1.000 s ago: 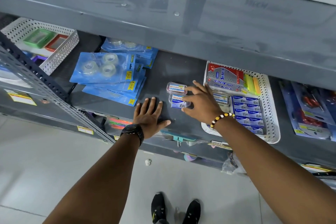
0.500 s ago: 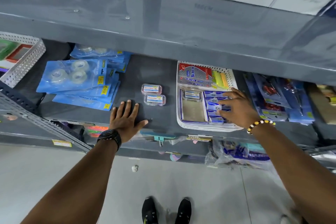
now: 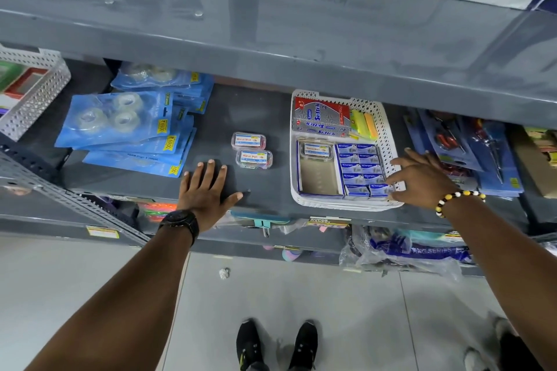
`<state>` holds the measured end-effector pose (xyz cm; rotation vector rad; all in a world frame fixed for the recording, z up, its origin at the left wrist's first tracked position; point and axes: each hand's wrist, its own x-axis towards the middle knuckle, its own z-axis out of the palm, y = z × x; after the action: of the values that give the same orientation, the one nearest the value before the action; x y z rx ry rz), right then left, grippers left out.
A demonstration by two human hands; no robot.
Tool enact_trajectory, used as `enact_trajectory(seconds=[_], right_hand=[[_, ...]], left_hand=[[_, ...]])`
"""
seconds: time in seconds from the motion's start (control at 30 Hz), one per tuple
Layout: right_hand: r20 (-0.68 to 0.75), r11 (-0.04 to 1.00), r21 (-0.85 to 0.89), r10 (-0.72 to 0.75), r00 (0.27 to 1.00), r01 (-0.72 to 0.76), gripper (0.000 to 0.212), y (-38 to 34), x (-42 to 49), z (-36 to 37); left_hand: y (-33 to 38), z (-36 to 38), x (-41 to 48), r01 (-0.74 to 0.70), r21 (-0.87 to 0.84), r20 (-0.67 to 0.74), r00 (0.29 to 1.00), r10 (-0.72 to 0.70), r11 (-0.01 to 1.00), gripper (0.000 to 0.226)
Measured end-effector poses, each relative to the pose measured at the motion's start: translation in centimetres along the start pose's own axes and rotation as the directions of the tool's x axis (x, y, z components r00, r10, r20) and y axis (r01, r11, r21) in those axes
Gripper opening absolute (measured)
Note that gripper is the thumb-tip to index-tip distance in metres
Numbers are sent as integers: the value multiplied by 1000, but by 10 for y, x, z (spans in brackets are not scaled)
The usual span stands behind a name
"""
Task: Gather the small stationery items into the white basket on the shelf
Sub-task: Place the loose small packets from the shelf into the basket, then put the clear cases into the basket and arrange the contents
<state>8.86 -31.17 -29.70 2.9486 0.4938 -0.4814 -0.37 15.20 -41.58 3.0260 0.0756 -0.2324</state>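
White basket (image 3: 388,144) sits at two o'clock on the shelf (image 3: 217,117), long axis running front to back. Two clear boxes (image 3: 253,150) lie at twelve, long sides across. My left hand (image 3: 208,190) presses flat, fingers spread; my right hand (image 3: 422,179) rests spread on the basket's right rim, holding nothing.

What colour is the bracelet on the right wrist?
Black, white and yellow beads on the bracelet, seen in the head view.

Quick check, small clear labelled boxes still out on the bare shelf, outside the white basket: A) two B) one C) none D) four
A: two small clear boxes sit on the grey shelf between the left hand and the white basket; a third similar box already lies inside it.
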Motion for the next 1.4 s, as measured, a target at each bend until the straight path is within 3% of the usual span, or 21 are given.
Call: enact_trajectory(seconds=[0.17,0.3,0.57,0.83,1.03,1.27,1.4], right_hand=[[16,1000,12,4,1000,-4,35,-4,6,2],[5,1000,22,-6,1000,6,48,-9,9,6],[-275,971,207,-57,960,117,48,-63,34,1],[-445,932,198,-189,875,302,54,-156,73,-10],[-377,924,142,-282,882,356,60,-209,102,-18],[-132,962,15,-267,954,272,74,-246,122,-11],[-214,961,-6,-270,939,275,65,-250,120,-6]], left_hand=[[0,0,0,-1,-9,1,1000,1,1000,83],[0,-1,0,0,-12,-6,1000,0,1000,83],[0,-1,0,10,-34,3,1000,-9,999,85],[-1,1,1,15,-46,-9,1000,-15,999,89],[-3,5,2,0,-31,-16,1000,-1,1000,89],[0,1,3,10,-38,20,1000,-10,999,88],[-1,1,2,12,-33,19,1000,-11,999,88]])
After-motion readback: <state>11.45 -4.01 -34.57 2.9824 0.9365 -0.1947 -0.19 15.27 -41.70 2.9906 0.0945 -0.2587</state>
